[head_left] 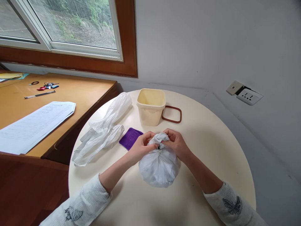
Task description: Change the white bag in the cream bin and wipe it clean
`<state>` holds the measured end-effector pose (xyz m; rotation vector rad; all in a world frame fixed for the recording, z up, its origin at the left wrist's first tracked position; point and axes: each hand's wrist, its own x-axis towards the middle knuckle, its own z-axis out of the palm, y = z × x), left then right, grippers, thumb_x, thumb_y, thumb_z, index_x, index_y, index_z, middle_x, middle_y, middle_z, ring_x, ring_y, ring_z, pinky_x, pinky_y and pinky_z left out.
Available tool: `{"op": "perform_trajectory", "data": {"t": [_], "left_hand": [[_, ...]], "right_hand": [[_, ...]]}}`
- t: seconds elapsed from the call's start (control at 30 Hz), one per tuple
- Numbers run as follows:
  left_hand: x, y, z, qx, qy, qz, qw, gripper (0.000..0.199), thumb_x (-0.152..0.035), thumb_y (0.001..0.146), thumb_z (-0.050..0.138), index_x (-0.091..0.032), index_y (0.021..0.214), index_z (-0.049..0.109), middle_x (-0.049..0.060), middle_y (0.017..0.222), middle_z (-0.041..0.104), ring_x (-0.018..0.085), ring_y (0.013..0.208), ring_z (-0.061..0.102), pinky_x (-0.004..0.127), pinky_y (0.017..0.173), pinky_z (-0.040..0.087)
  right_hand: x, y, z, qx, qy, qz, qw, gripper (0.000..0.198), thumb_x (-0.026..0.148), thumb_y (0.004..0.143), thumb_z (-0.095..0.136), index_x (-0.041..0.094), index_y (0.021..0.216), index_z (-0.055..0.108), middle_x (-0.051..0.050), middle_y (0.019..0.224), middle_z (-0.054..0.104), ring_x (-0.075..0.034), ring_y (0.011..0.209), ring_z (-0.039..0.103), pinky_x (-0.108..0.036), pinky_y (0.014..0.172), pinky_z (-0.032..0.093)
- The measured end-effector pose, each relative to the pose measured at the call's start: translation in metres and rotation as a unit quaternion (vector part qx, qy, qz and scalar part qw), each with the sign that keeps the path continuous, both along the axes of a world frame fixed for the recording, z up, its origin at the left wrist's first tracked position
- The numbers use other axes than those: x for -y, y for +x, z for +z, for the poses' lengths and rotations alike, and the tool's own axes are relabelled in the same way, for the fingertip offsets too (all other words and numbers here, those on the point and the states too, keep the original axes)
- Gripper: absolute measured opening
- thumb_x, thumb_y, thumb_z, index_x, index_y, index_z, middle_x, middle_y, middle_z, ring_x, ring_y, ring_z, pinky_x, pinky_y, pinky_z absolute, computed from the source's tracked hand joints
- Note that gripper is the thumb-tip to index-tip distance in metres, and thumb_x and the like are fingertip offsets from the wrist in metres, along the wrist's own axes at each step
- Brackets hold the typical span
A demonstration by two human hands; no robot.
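Left hand [139,147] and right hand [177,144] are gripping a bag [160,171] by its gathered neck; a bin [150,115] is standing beyond.

A wood-framed window [72,28] sits in a pale wall [199,40] above a wooden desk [80,90].

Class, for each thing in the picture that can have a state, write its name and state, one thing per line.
Bulging white bag: filled, neck gathered; whether knotted, unclear
Left hand: pinching the bag's neck
Right hand: pinching it too
Limp white bag: crumpled, lying down
Cream bin: upright, open-topped
Brown frame: lying flat
Purple cloth: lying flat
Pen: lying down
Wall socket: nothing plugged in
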<state>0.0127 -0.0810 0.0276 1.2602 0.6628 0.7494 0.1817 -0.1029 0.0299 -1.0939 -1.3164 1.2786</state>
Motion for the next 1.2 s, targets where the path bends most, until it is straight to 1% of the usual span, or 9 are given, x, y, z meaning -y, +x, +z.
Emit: {"op": "perform_trajectory", "data": {"t": [0.17,0.23,0.37,0.5,0.63,0.8,1.0,1.1,1.2], "left_hand": [[0.001,0.003,-0.003,0.004,-0.026,-0.038,0.999,0.022,-0.022,0.071,0.067,-0.016,0.084,0.051,-0.003,0.079,0.052,0.010,0.074,0.049,0.020,0.064,0.038],[0.002,0.004,-0.003,0.001,-0.027,-0.046,0.999,0.026,-0.023,0.070,0.069,-0.017,0.087,0.050,-0.003,0.084,0.052,0.011,0.078,0.050,0.020,0.067,0.038],[0.003,0.003,-0.002,-0.047,-0.013,-0.087,0.995,0.048,-0.027,0.066,0.073,-0.021,0.106,0.047,0.002,0.101,0.053,0.019,0.098,0.051,0.027,0.078,0.042],[0.004,0.001,-0.002,-0.098,0.000,-0.130,0.987,0.065,-0.026,0.060,0.078,-0.022,0.114,0.044,0.005,0.107,0.055,0.023,0.103,0.051,0.032,0.082,0.043],[0.005,0.002,-0.004,-0.066,-0.027,-0.144,0.987,0.063,-0.023,0.060,0.077,-0.021,0.115,0.046,0.005,0.103,0.057,0.022,0.098,0.055,0.035,0.082,0.045],[0.005,0.004,-0.007,-0.012,-0.046,-0.149,0.988,0.050,-0.018,0.063,0.074,-0.019,0.107,0.049,0.005,0.097,0.058,0.020,0.096,0.056,0.035,0.085,0.045],[0.002,0.001,-0.012,-0.060,-0.018,-0.122,0.991,0.049,-0.025,0.068,0.071,-0.019,0.110,0.047,0.002,0.082,0.058,0.016,0.077,0.058,0.029,0.068,0.046],[0.000,0.000,-0.011,-0.067,-0.027,-0.109,0.991,0.044,-0.028,0.070,0.069,-0.019,0.108,0.047,0.000,0.076,0.057,0.014,0.071,0.056,0.025,0.062,0.044],[-0.002,-0.001,-0.011,-0.068,-0.042,-0.089,0.993,0.044,-0.031,0.074,0.066,-0.018,0.111,0.046,0.000,0.074,0.058,0.014,0.069,0.056,0.024,0.061,0.042]], "right_hand": [[-0.002,0.004,0.000,-0.093,-0.050,-0.030,0.994,0.012,0.019,0.065,0.063,0.019,0.067,0.051,0.006,0.060,0.047,-0.009,0.056,0.042,-0.022,0.055,0.034],[-0.003,0.005,0.000,-0.107,-0.055,-0.036,0.992,0.010,0.018,0.065,0.061,0.020,0.068,0.052,0.005,0.064,0.050,-0.010,0.057,0.044,-0.023,0.056,0.035],[-0.002,0.005,0.007,-0.135,-0.058,-0.011,0.989,0.009,0.016,0.064,0.055,0.021,0.072,0.055,0.000,0.088,0.060,-0.014,0.073,0.053,-0.026,0.064,0.041],[-0.001,0.006,0.012,-0.151,-0.067,0.001,0.986,0.009,0.015,0.064,0.052,0.021,0.070,0.050,0.001,0.078,0.061,-0.012,0.064,0.050,-0.025,0.059,0.039],[-0.004,0.009,0.008,-0.149,-0.057,-0.043,0.986,0.008,0.015,0.064,0.047,0.021,0.067,0.043,0.004,0.068,0.055,-0.010,0.057,0.043,-0.023,0.053,0.034],[-0.012,0.015,-0.003,-0.204,-0.069,-0.112,0.970,0.006,0.017,0.064,0.049,0.021,0.065,0.044,0.004,0.063,0.048,-0.009,0.055,0.041,-0.022,0.051,0.033],[-0.022,0.024,-0.018,-0.223,-0.071,-0.184,0.955,0.006,0.015,0.062,0.049,0.019,0.062,0.045,0.004,0.061,0.048,-0.008,0.054,0.040,-0.021,0.050,0.033],[-0.024,0.032,-0.021,-0.211,-0.061,-0.191,0.957,0.006,0.015,0.063,0.049,0.020,0.065,0.046,0.005,0.061,0.048,-0.008,0.053,0.041,-0.021,0.050,0.034],[-0.024,0.043,-0.016,-0.181,-0.051,-0.141,0.972,0.016,0.019,0.068,0.050,0.022,0.083,0.052,0.003,0.071,0.057,-0.011,0.063,0.051,-0.022,0.056,0.039]]}}
